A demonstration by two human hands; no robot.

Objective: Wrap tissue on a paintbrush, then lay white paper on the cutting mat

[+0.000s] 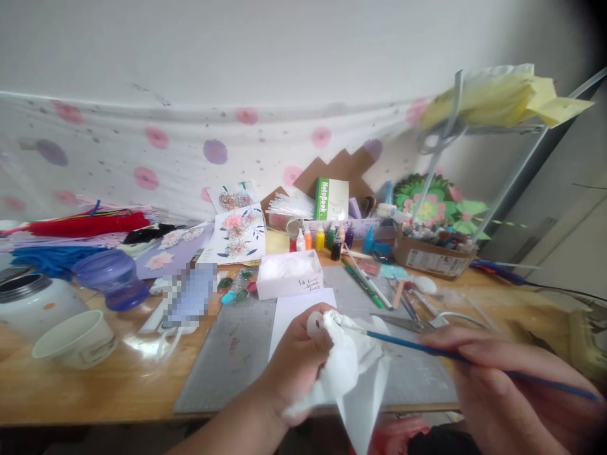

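My left hand (296, 363) is closed around a crumpled white tissue (353, 373), low in the middle of the view above the table's front edge. My right hand (507, 385) pinches a thin blue paintbrush (427, 351) whose tip is buried in the tissue by my left thumb. Both hands hover over a grey cutting mat (227, 360) with a white sheet of paper (296, 309) on it.
A white cup (76, 338), a white jar (33, 303) and a purple lid (114, 278) stand at the left. Behind the mat are a white box (289, 275), small paint bottles (322, 239), flower cards (237, 234), pens (365, 284), scissors (403, 323) and a cardboard tray (434, 259). A metal rack (502, 120) rises at right.
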